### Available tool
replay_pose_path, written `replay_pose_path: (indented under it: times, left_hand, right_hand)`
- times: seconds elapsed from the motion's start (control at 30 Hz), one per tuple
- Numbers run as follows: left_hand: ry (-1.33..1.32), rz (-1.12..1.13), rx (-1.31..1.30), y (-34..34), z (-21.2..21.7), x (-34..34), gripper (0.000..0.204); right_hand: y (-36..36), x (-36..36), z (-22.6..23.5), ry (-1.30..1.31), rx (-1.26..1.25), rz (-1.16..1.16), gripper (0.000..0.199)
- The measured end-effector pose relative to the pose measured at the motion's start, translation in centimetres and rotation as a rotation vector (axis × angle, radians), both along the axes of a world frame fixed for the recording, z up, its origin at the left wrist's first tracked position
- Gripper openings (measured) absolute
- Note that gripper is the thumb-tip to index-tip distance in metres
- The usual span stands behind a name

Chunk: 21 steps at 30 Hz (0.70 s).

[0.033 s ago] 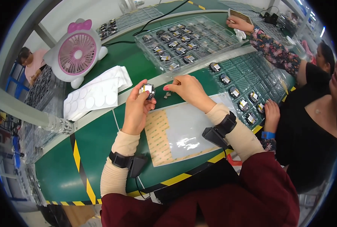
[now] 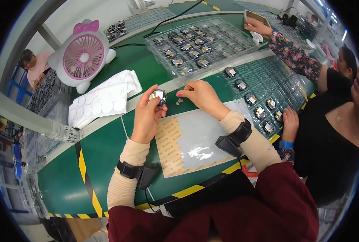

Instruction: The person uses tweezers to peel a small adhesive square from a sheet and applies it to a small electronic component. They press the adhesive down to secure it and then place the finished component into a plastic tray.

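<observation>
My left hand (image 2: 145, 117) holds a small round electronic module (image 2: 158, 97) with a dark rim and a pale label on its face. The thumb lies across its front and the fingers support it from behind. To the right, my right hand (image 2: 201, 96) has thumb and forefinger pinched together; anything between them is too small to make out. Just below those fingertips, a few tiny silvery pieces (image 2: 179, 101) lie on the green table. A sheet with a grey film (image 2: 201, 141) and a patterned tan border lies under my wrists.
White sheets of round stickers (image 2: 94, 105) lie at left, near a pink-and-white fan (image 2: 82, 56). Clear trays of modules stand at the back (image 2: 199, 44) and right (image 2: 256, 90). A co-worker's hand (image 2: 290, 121) rests by the right tray; their other hand (image 2: 258, 26) holds a flat object.
</observation>
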<state>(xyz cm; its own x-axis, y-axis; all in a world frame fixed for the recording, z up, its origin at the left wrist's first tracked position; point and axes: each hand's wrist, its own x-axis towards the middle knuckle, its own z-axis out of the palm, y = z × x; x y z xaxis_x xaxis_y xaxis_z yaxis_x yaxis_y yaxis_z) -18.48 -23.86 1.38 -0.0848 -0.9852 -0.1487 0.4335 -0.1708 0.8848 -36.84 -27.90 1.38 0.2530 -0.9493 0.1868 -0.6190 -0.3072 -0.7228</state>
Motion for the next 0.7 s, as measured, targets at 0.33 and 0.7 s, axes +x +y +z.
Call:
replay_pose_path:
  times: [0.33,0.7]
  left_hand:
    - [0.008,0.008,0.045,-0.6,-0.9,0.1,0.040]
    - [-0.159,0.007,0.001,-0.9,-1.5,-1.1,0.040]
  right_hand:
    - [-1.0,0.7,-2.9,0.099,0.049,0.032,0.018]
    - [0.1,-0.5,-3.1,-0.173,-0.146,-0.034,0.014]
